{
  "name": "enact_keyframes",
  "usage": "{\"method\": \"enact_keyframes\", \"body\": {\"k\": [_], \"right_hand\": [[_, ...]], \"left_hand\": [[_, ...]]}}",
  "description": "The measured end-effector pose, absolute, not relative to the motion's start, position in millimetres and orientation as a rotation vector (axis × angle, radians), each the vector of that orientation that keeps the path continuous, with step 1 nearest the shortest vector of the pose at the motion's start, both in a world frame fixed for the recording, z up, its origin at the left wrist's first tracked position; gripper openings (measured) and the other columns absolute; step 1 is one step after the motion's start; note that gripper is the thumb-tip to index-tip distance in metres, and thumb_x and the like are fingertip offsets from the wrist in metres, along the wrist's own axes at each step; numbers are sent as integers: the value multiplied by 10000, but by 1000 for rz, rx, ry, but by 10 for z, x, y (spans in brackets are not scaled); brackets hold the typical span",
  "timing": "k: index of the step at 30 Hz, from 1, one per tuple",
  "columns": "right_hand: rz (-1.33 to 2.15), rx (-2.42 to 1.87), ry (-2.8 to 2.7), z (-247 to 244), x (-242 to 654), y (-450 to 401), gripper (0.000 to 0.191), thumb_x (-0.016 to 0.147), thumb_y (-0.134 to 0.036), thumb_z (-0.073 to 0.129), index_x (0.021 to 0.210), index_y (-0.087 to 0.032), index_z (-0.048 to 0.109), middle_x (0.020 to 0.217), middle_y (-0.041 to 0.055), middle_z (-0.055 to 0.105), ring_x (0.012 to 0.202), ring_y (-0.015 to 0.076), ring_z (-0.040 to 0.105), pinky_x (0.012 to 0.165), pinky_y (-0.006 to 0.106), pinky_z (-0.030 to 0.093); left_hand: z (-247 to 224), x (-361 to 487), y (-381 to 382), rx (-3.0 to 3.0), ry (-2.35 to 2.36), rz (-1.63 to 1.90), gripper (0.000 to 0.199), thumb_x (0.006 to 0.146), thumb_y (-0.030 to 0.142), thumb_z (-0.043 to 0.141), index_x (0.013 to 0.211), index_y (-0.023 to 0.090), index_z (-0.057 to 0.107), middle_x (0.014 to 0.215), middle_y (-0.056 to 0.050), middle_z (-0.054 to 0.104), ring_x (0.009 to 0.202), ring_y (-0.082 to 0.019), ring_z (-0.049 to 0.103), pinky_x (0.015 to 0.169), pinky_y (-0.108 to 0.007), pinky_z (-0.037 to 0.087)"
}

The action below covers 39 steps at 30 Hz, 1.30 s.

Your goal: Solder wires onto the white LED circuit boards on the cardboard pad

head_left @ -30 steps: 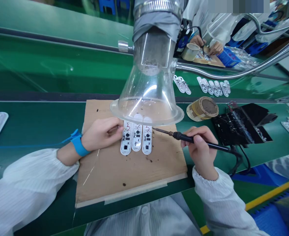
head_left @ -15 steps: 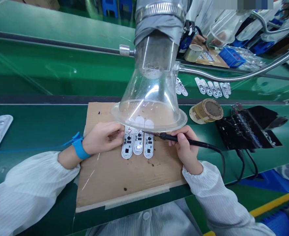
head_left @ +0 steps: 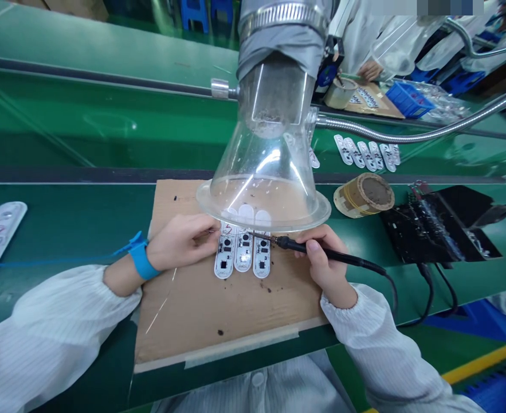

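Observation:
My right hand is shut on a black-handled soldering iron, and its metal tip reaches in over the top of the boards, partly under the hood's rim. Several white circuit boards lie side by side on a cardboard pad; I see three, with their upper ends hidden behind the rim. My left hand rests on the pad beside them, pinching what looks like thin solder wire. A blue wrist strap circles that wrist, its cord running left.
A transparent fume hood hangs over the pad on a ducted pipe. To the right stand a round tip-cleaning tin and a black tray with cables. More white boards lie beyond. A co-worker's hand works farther along the green bench.
The soldering iron and my right hand have moved left, bringing the tip from beside the boards to over them. My left hand stays in place.

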State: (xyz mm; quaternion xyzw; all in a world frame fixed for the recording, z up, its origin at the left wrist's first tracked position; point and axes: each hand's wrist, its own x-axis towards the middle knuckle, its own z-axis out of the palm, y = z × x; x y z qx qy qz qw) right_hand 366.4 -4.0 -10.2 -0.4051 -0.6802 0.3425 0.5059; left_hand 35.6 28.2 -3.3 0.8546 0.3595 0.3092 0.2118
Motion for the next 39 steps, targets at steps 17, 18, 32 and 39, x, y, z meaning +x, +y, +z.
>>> {"method": "enact_keyframes", "body": {"k": [17, 18, 32, 39], "right_hand": [[835, -998, -1650, -107, 3649, -51, 202, 1103, -415, 645, 1019, -254, 733, 716, -4, 692, 608, 172, 671, 583, 316, 532], [837, -1000, -1657, -97, 3643, -50, 201, 1102, -418, 647, 1023, -254, 733, 720, -3, 695, 607, 171, 673, 584, 315, 538], [802, -1019, -1758, -62, 3649, -47, 175, 1091, -398, 663, 1021, -256, 737, 803, 20, 737, 667, 179, 691, 605, 315, 540], [828, -969, -1670, -63, 3660, -48, 191, 1103, -403, 647, 1024, -254, 737, 752, 4, 704, 609, 160, 648, 591, 308, 526]], "left_hand": [[27, 370, 276, 2434, 1031, 960, 194, 964, 167, 511, 786, 222, 563, 550, 70, 468, 481, -106, 413, 512, -251, 296], [28, 373, 276, 2436, 1023, 969, 195, 963, 166, 514, 782, 222, 560, 549, 70, 468, 478, -105, 413, 509, -249, 297], [-19, 361, 296, 2399, 970, 906, 208, 969, 155, 544, 775, 225, 518, 567, 69, 474, 500, -112, 468, 523, -240, 325], [13, 331, 293, 2373, 967, 981, 205, 974, 159, 519, 781, 220, 549, 562, 71, 475, 488, -99, 443, 507, -227, 317]]}}
